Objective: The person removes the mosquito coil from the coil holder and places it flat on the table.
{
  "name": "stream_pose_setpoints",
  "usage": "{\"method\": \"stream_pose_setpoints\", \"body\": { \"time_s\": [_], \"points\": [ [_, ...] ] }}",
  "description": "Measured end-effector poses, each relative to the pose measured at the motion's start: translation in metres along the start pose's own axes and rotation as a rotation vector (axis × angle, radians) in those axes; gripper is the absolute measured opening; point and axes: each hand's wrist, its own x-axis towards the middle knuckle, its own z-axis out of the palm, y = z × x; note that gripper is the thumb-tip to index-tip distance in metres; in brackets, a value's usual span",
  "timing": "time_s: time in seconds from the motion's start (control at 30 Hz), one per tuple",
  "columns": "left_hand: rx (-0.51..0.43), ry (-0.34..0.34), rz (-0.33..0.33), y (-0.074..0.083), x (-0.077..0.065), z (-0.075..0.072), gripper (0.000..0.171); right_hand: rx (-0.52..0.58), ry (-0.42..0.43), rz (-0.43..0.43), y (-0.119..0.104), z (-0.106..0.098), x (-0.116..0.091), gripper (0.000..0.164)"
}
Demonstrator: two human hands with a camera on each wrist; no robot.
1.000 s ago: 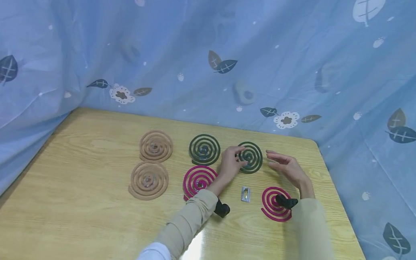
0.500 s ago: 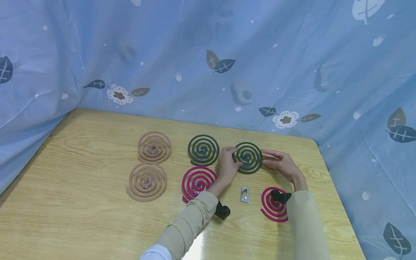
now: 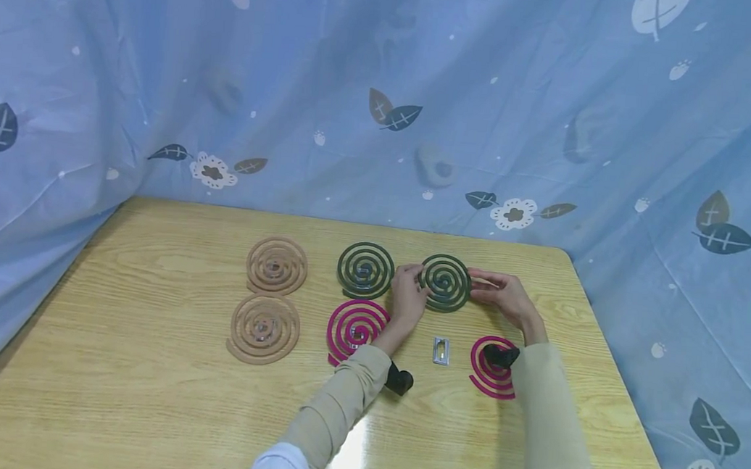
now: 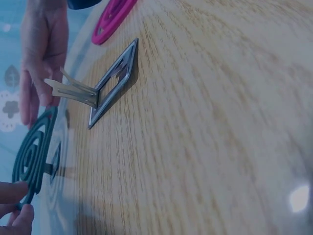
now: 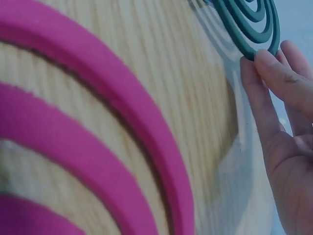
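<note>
A dark green mosquito coil (image 3: 444,284) sits raised on a small metal stand (image 4: 55,164), at the back right of the table. My left hand (image 3: 408,295) pinches its left edge between thumb and fingers. At the opposite edge, my right hand (image 3: 505,298) holds the rim; in the right wrist view the thumb and a fingertip meet on the green coil (image 5: 254,36). Nearer to me lies a bare metal stand (image 4: 110,100), its forked prong upright. A pink mosquito coil (image 3: 485,376) lies below my right wrist, partly covered by the black wrist camera.
Another green coil (image 3: 367,245) and a pink coil (image 3: 336,333) rest on stands left of my left arm. Farther left are two brown coils (image 3: 278,241), one behind the other. A blue patterned curtain (image 3: 320,92) borders the wooden table (image 3: 144,364).
My right hand has moved left from beside the green coil to its right edge and taken hold of it. The left hand keeps its place at the left edge; the view has shifted slightly.
</note>
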Motion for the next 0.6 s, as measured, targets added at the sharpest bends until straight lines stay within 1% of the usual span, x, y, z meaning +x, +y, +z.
{"method": "stream_pose_setpoints", "body": {
  "time_s": [0.13,0.3,0.5,0.6],
  "points": [
    [-0.003,-0.012,-0.012,0.0010,-0.0003,-0.0014,0.042,0.007,0.016,-0.025,0.0023,0.0010,-0.0005,0.044],
    [0.000,-0.006,-0.016,0.0015,-0.0001,-0.0027,0.043,0.034,0.022,-0.043,0.0041,0.0019,-0.0004,0.043],
    [0.010,0.016,0.032,-0.0019,0.0000,-0.0031,0.038,-0.030,0.058,-0.048,0.0046,-0.0018,-0.0015,0.045],
    [0.005,0.026,0.044,-0.0021,-0.0011,-0.0038,0.037,-0.016,0.063,-0.046,0.0026,-0.0025,-0.0037,0.045]
  ]
}}
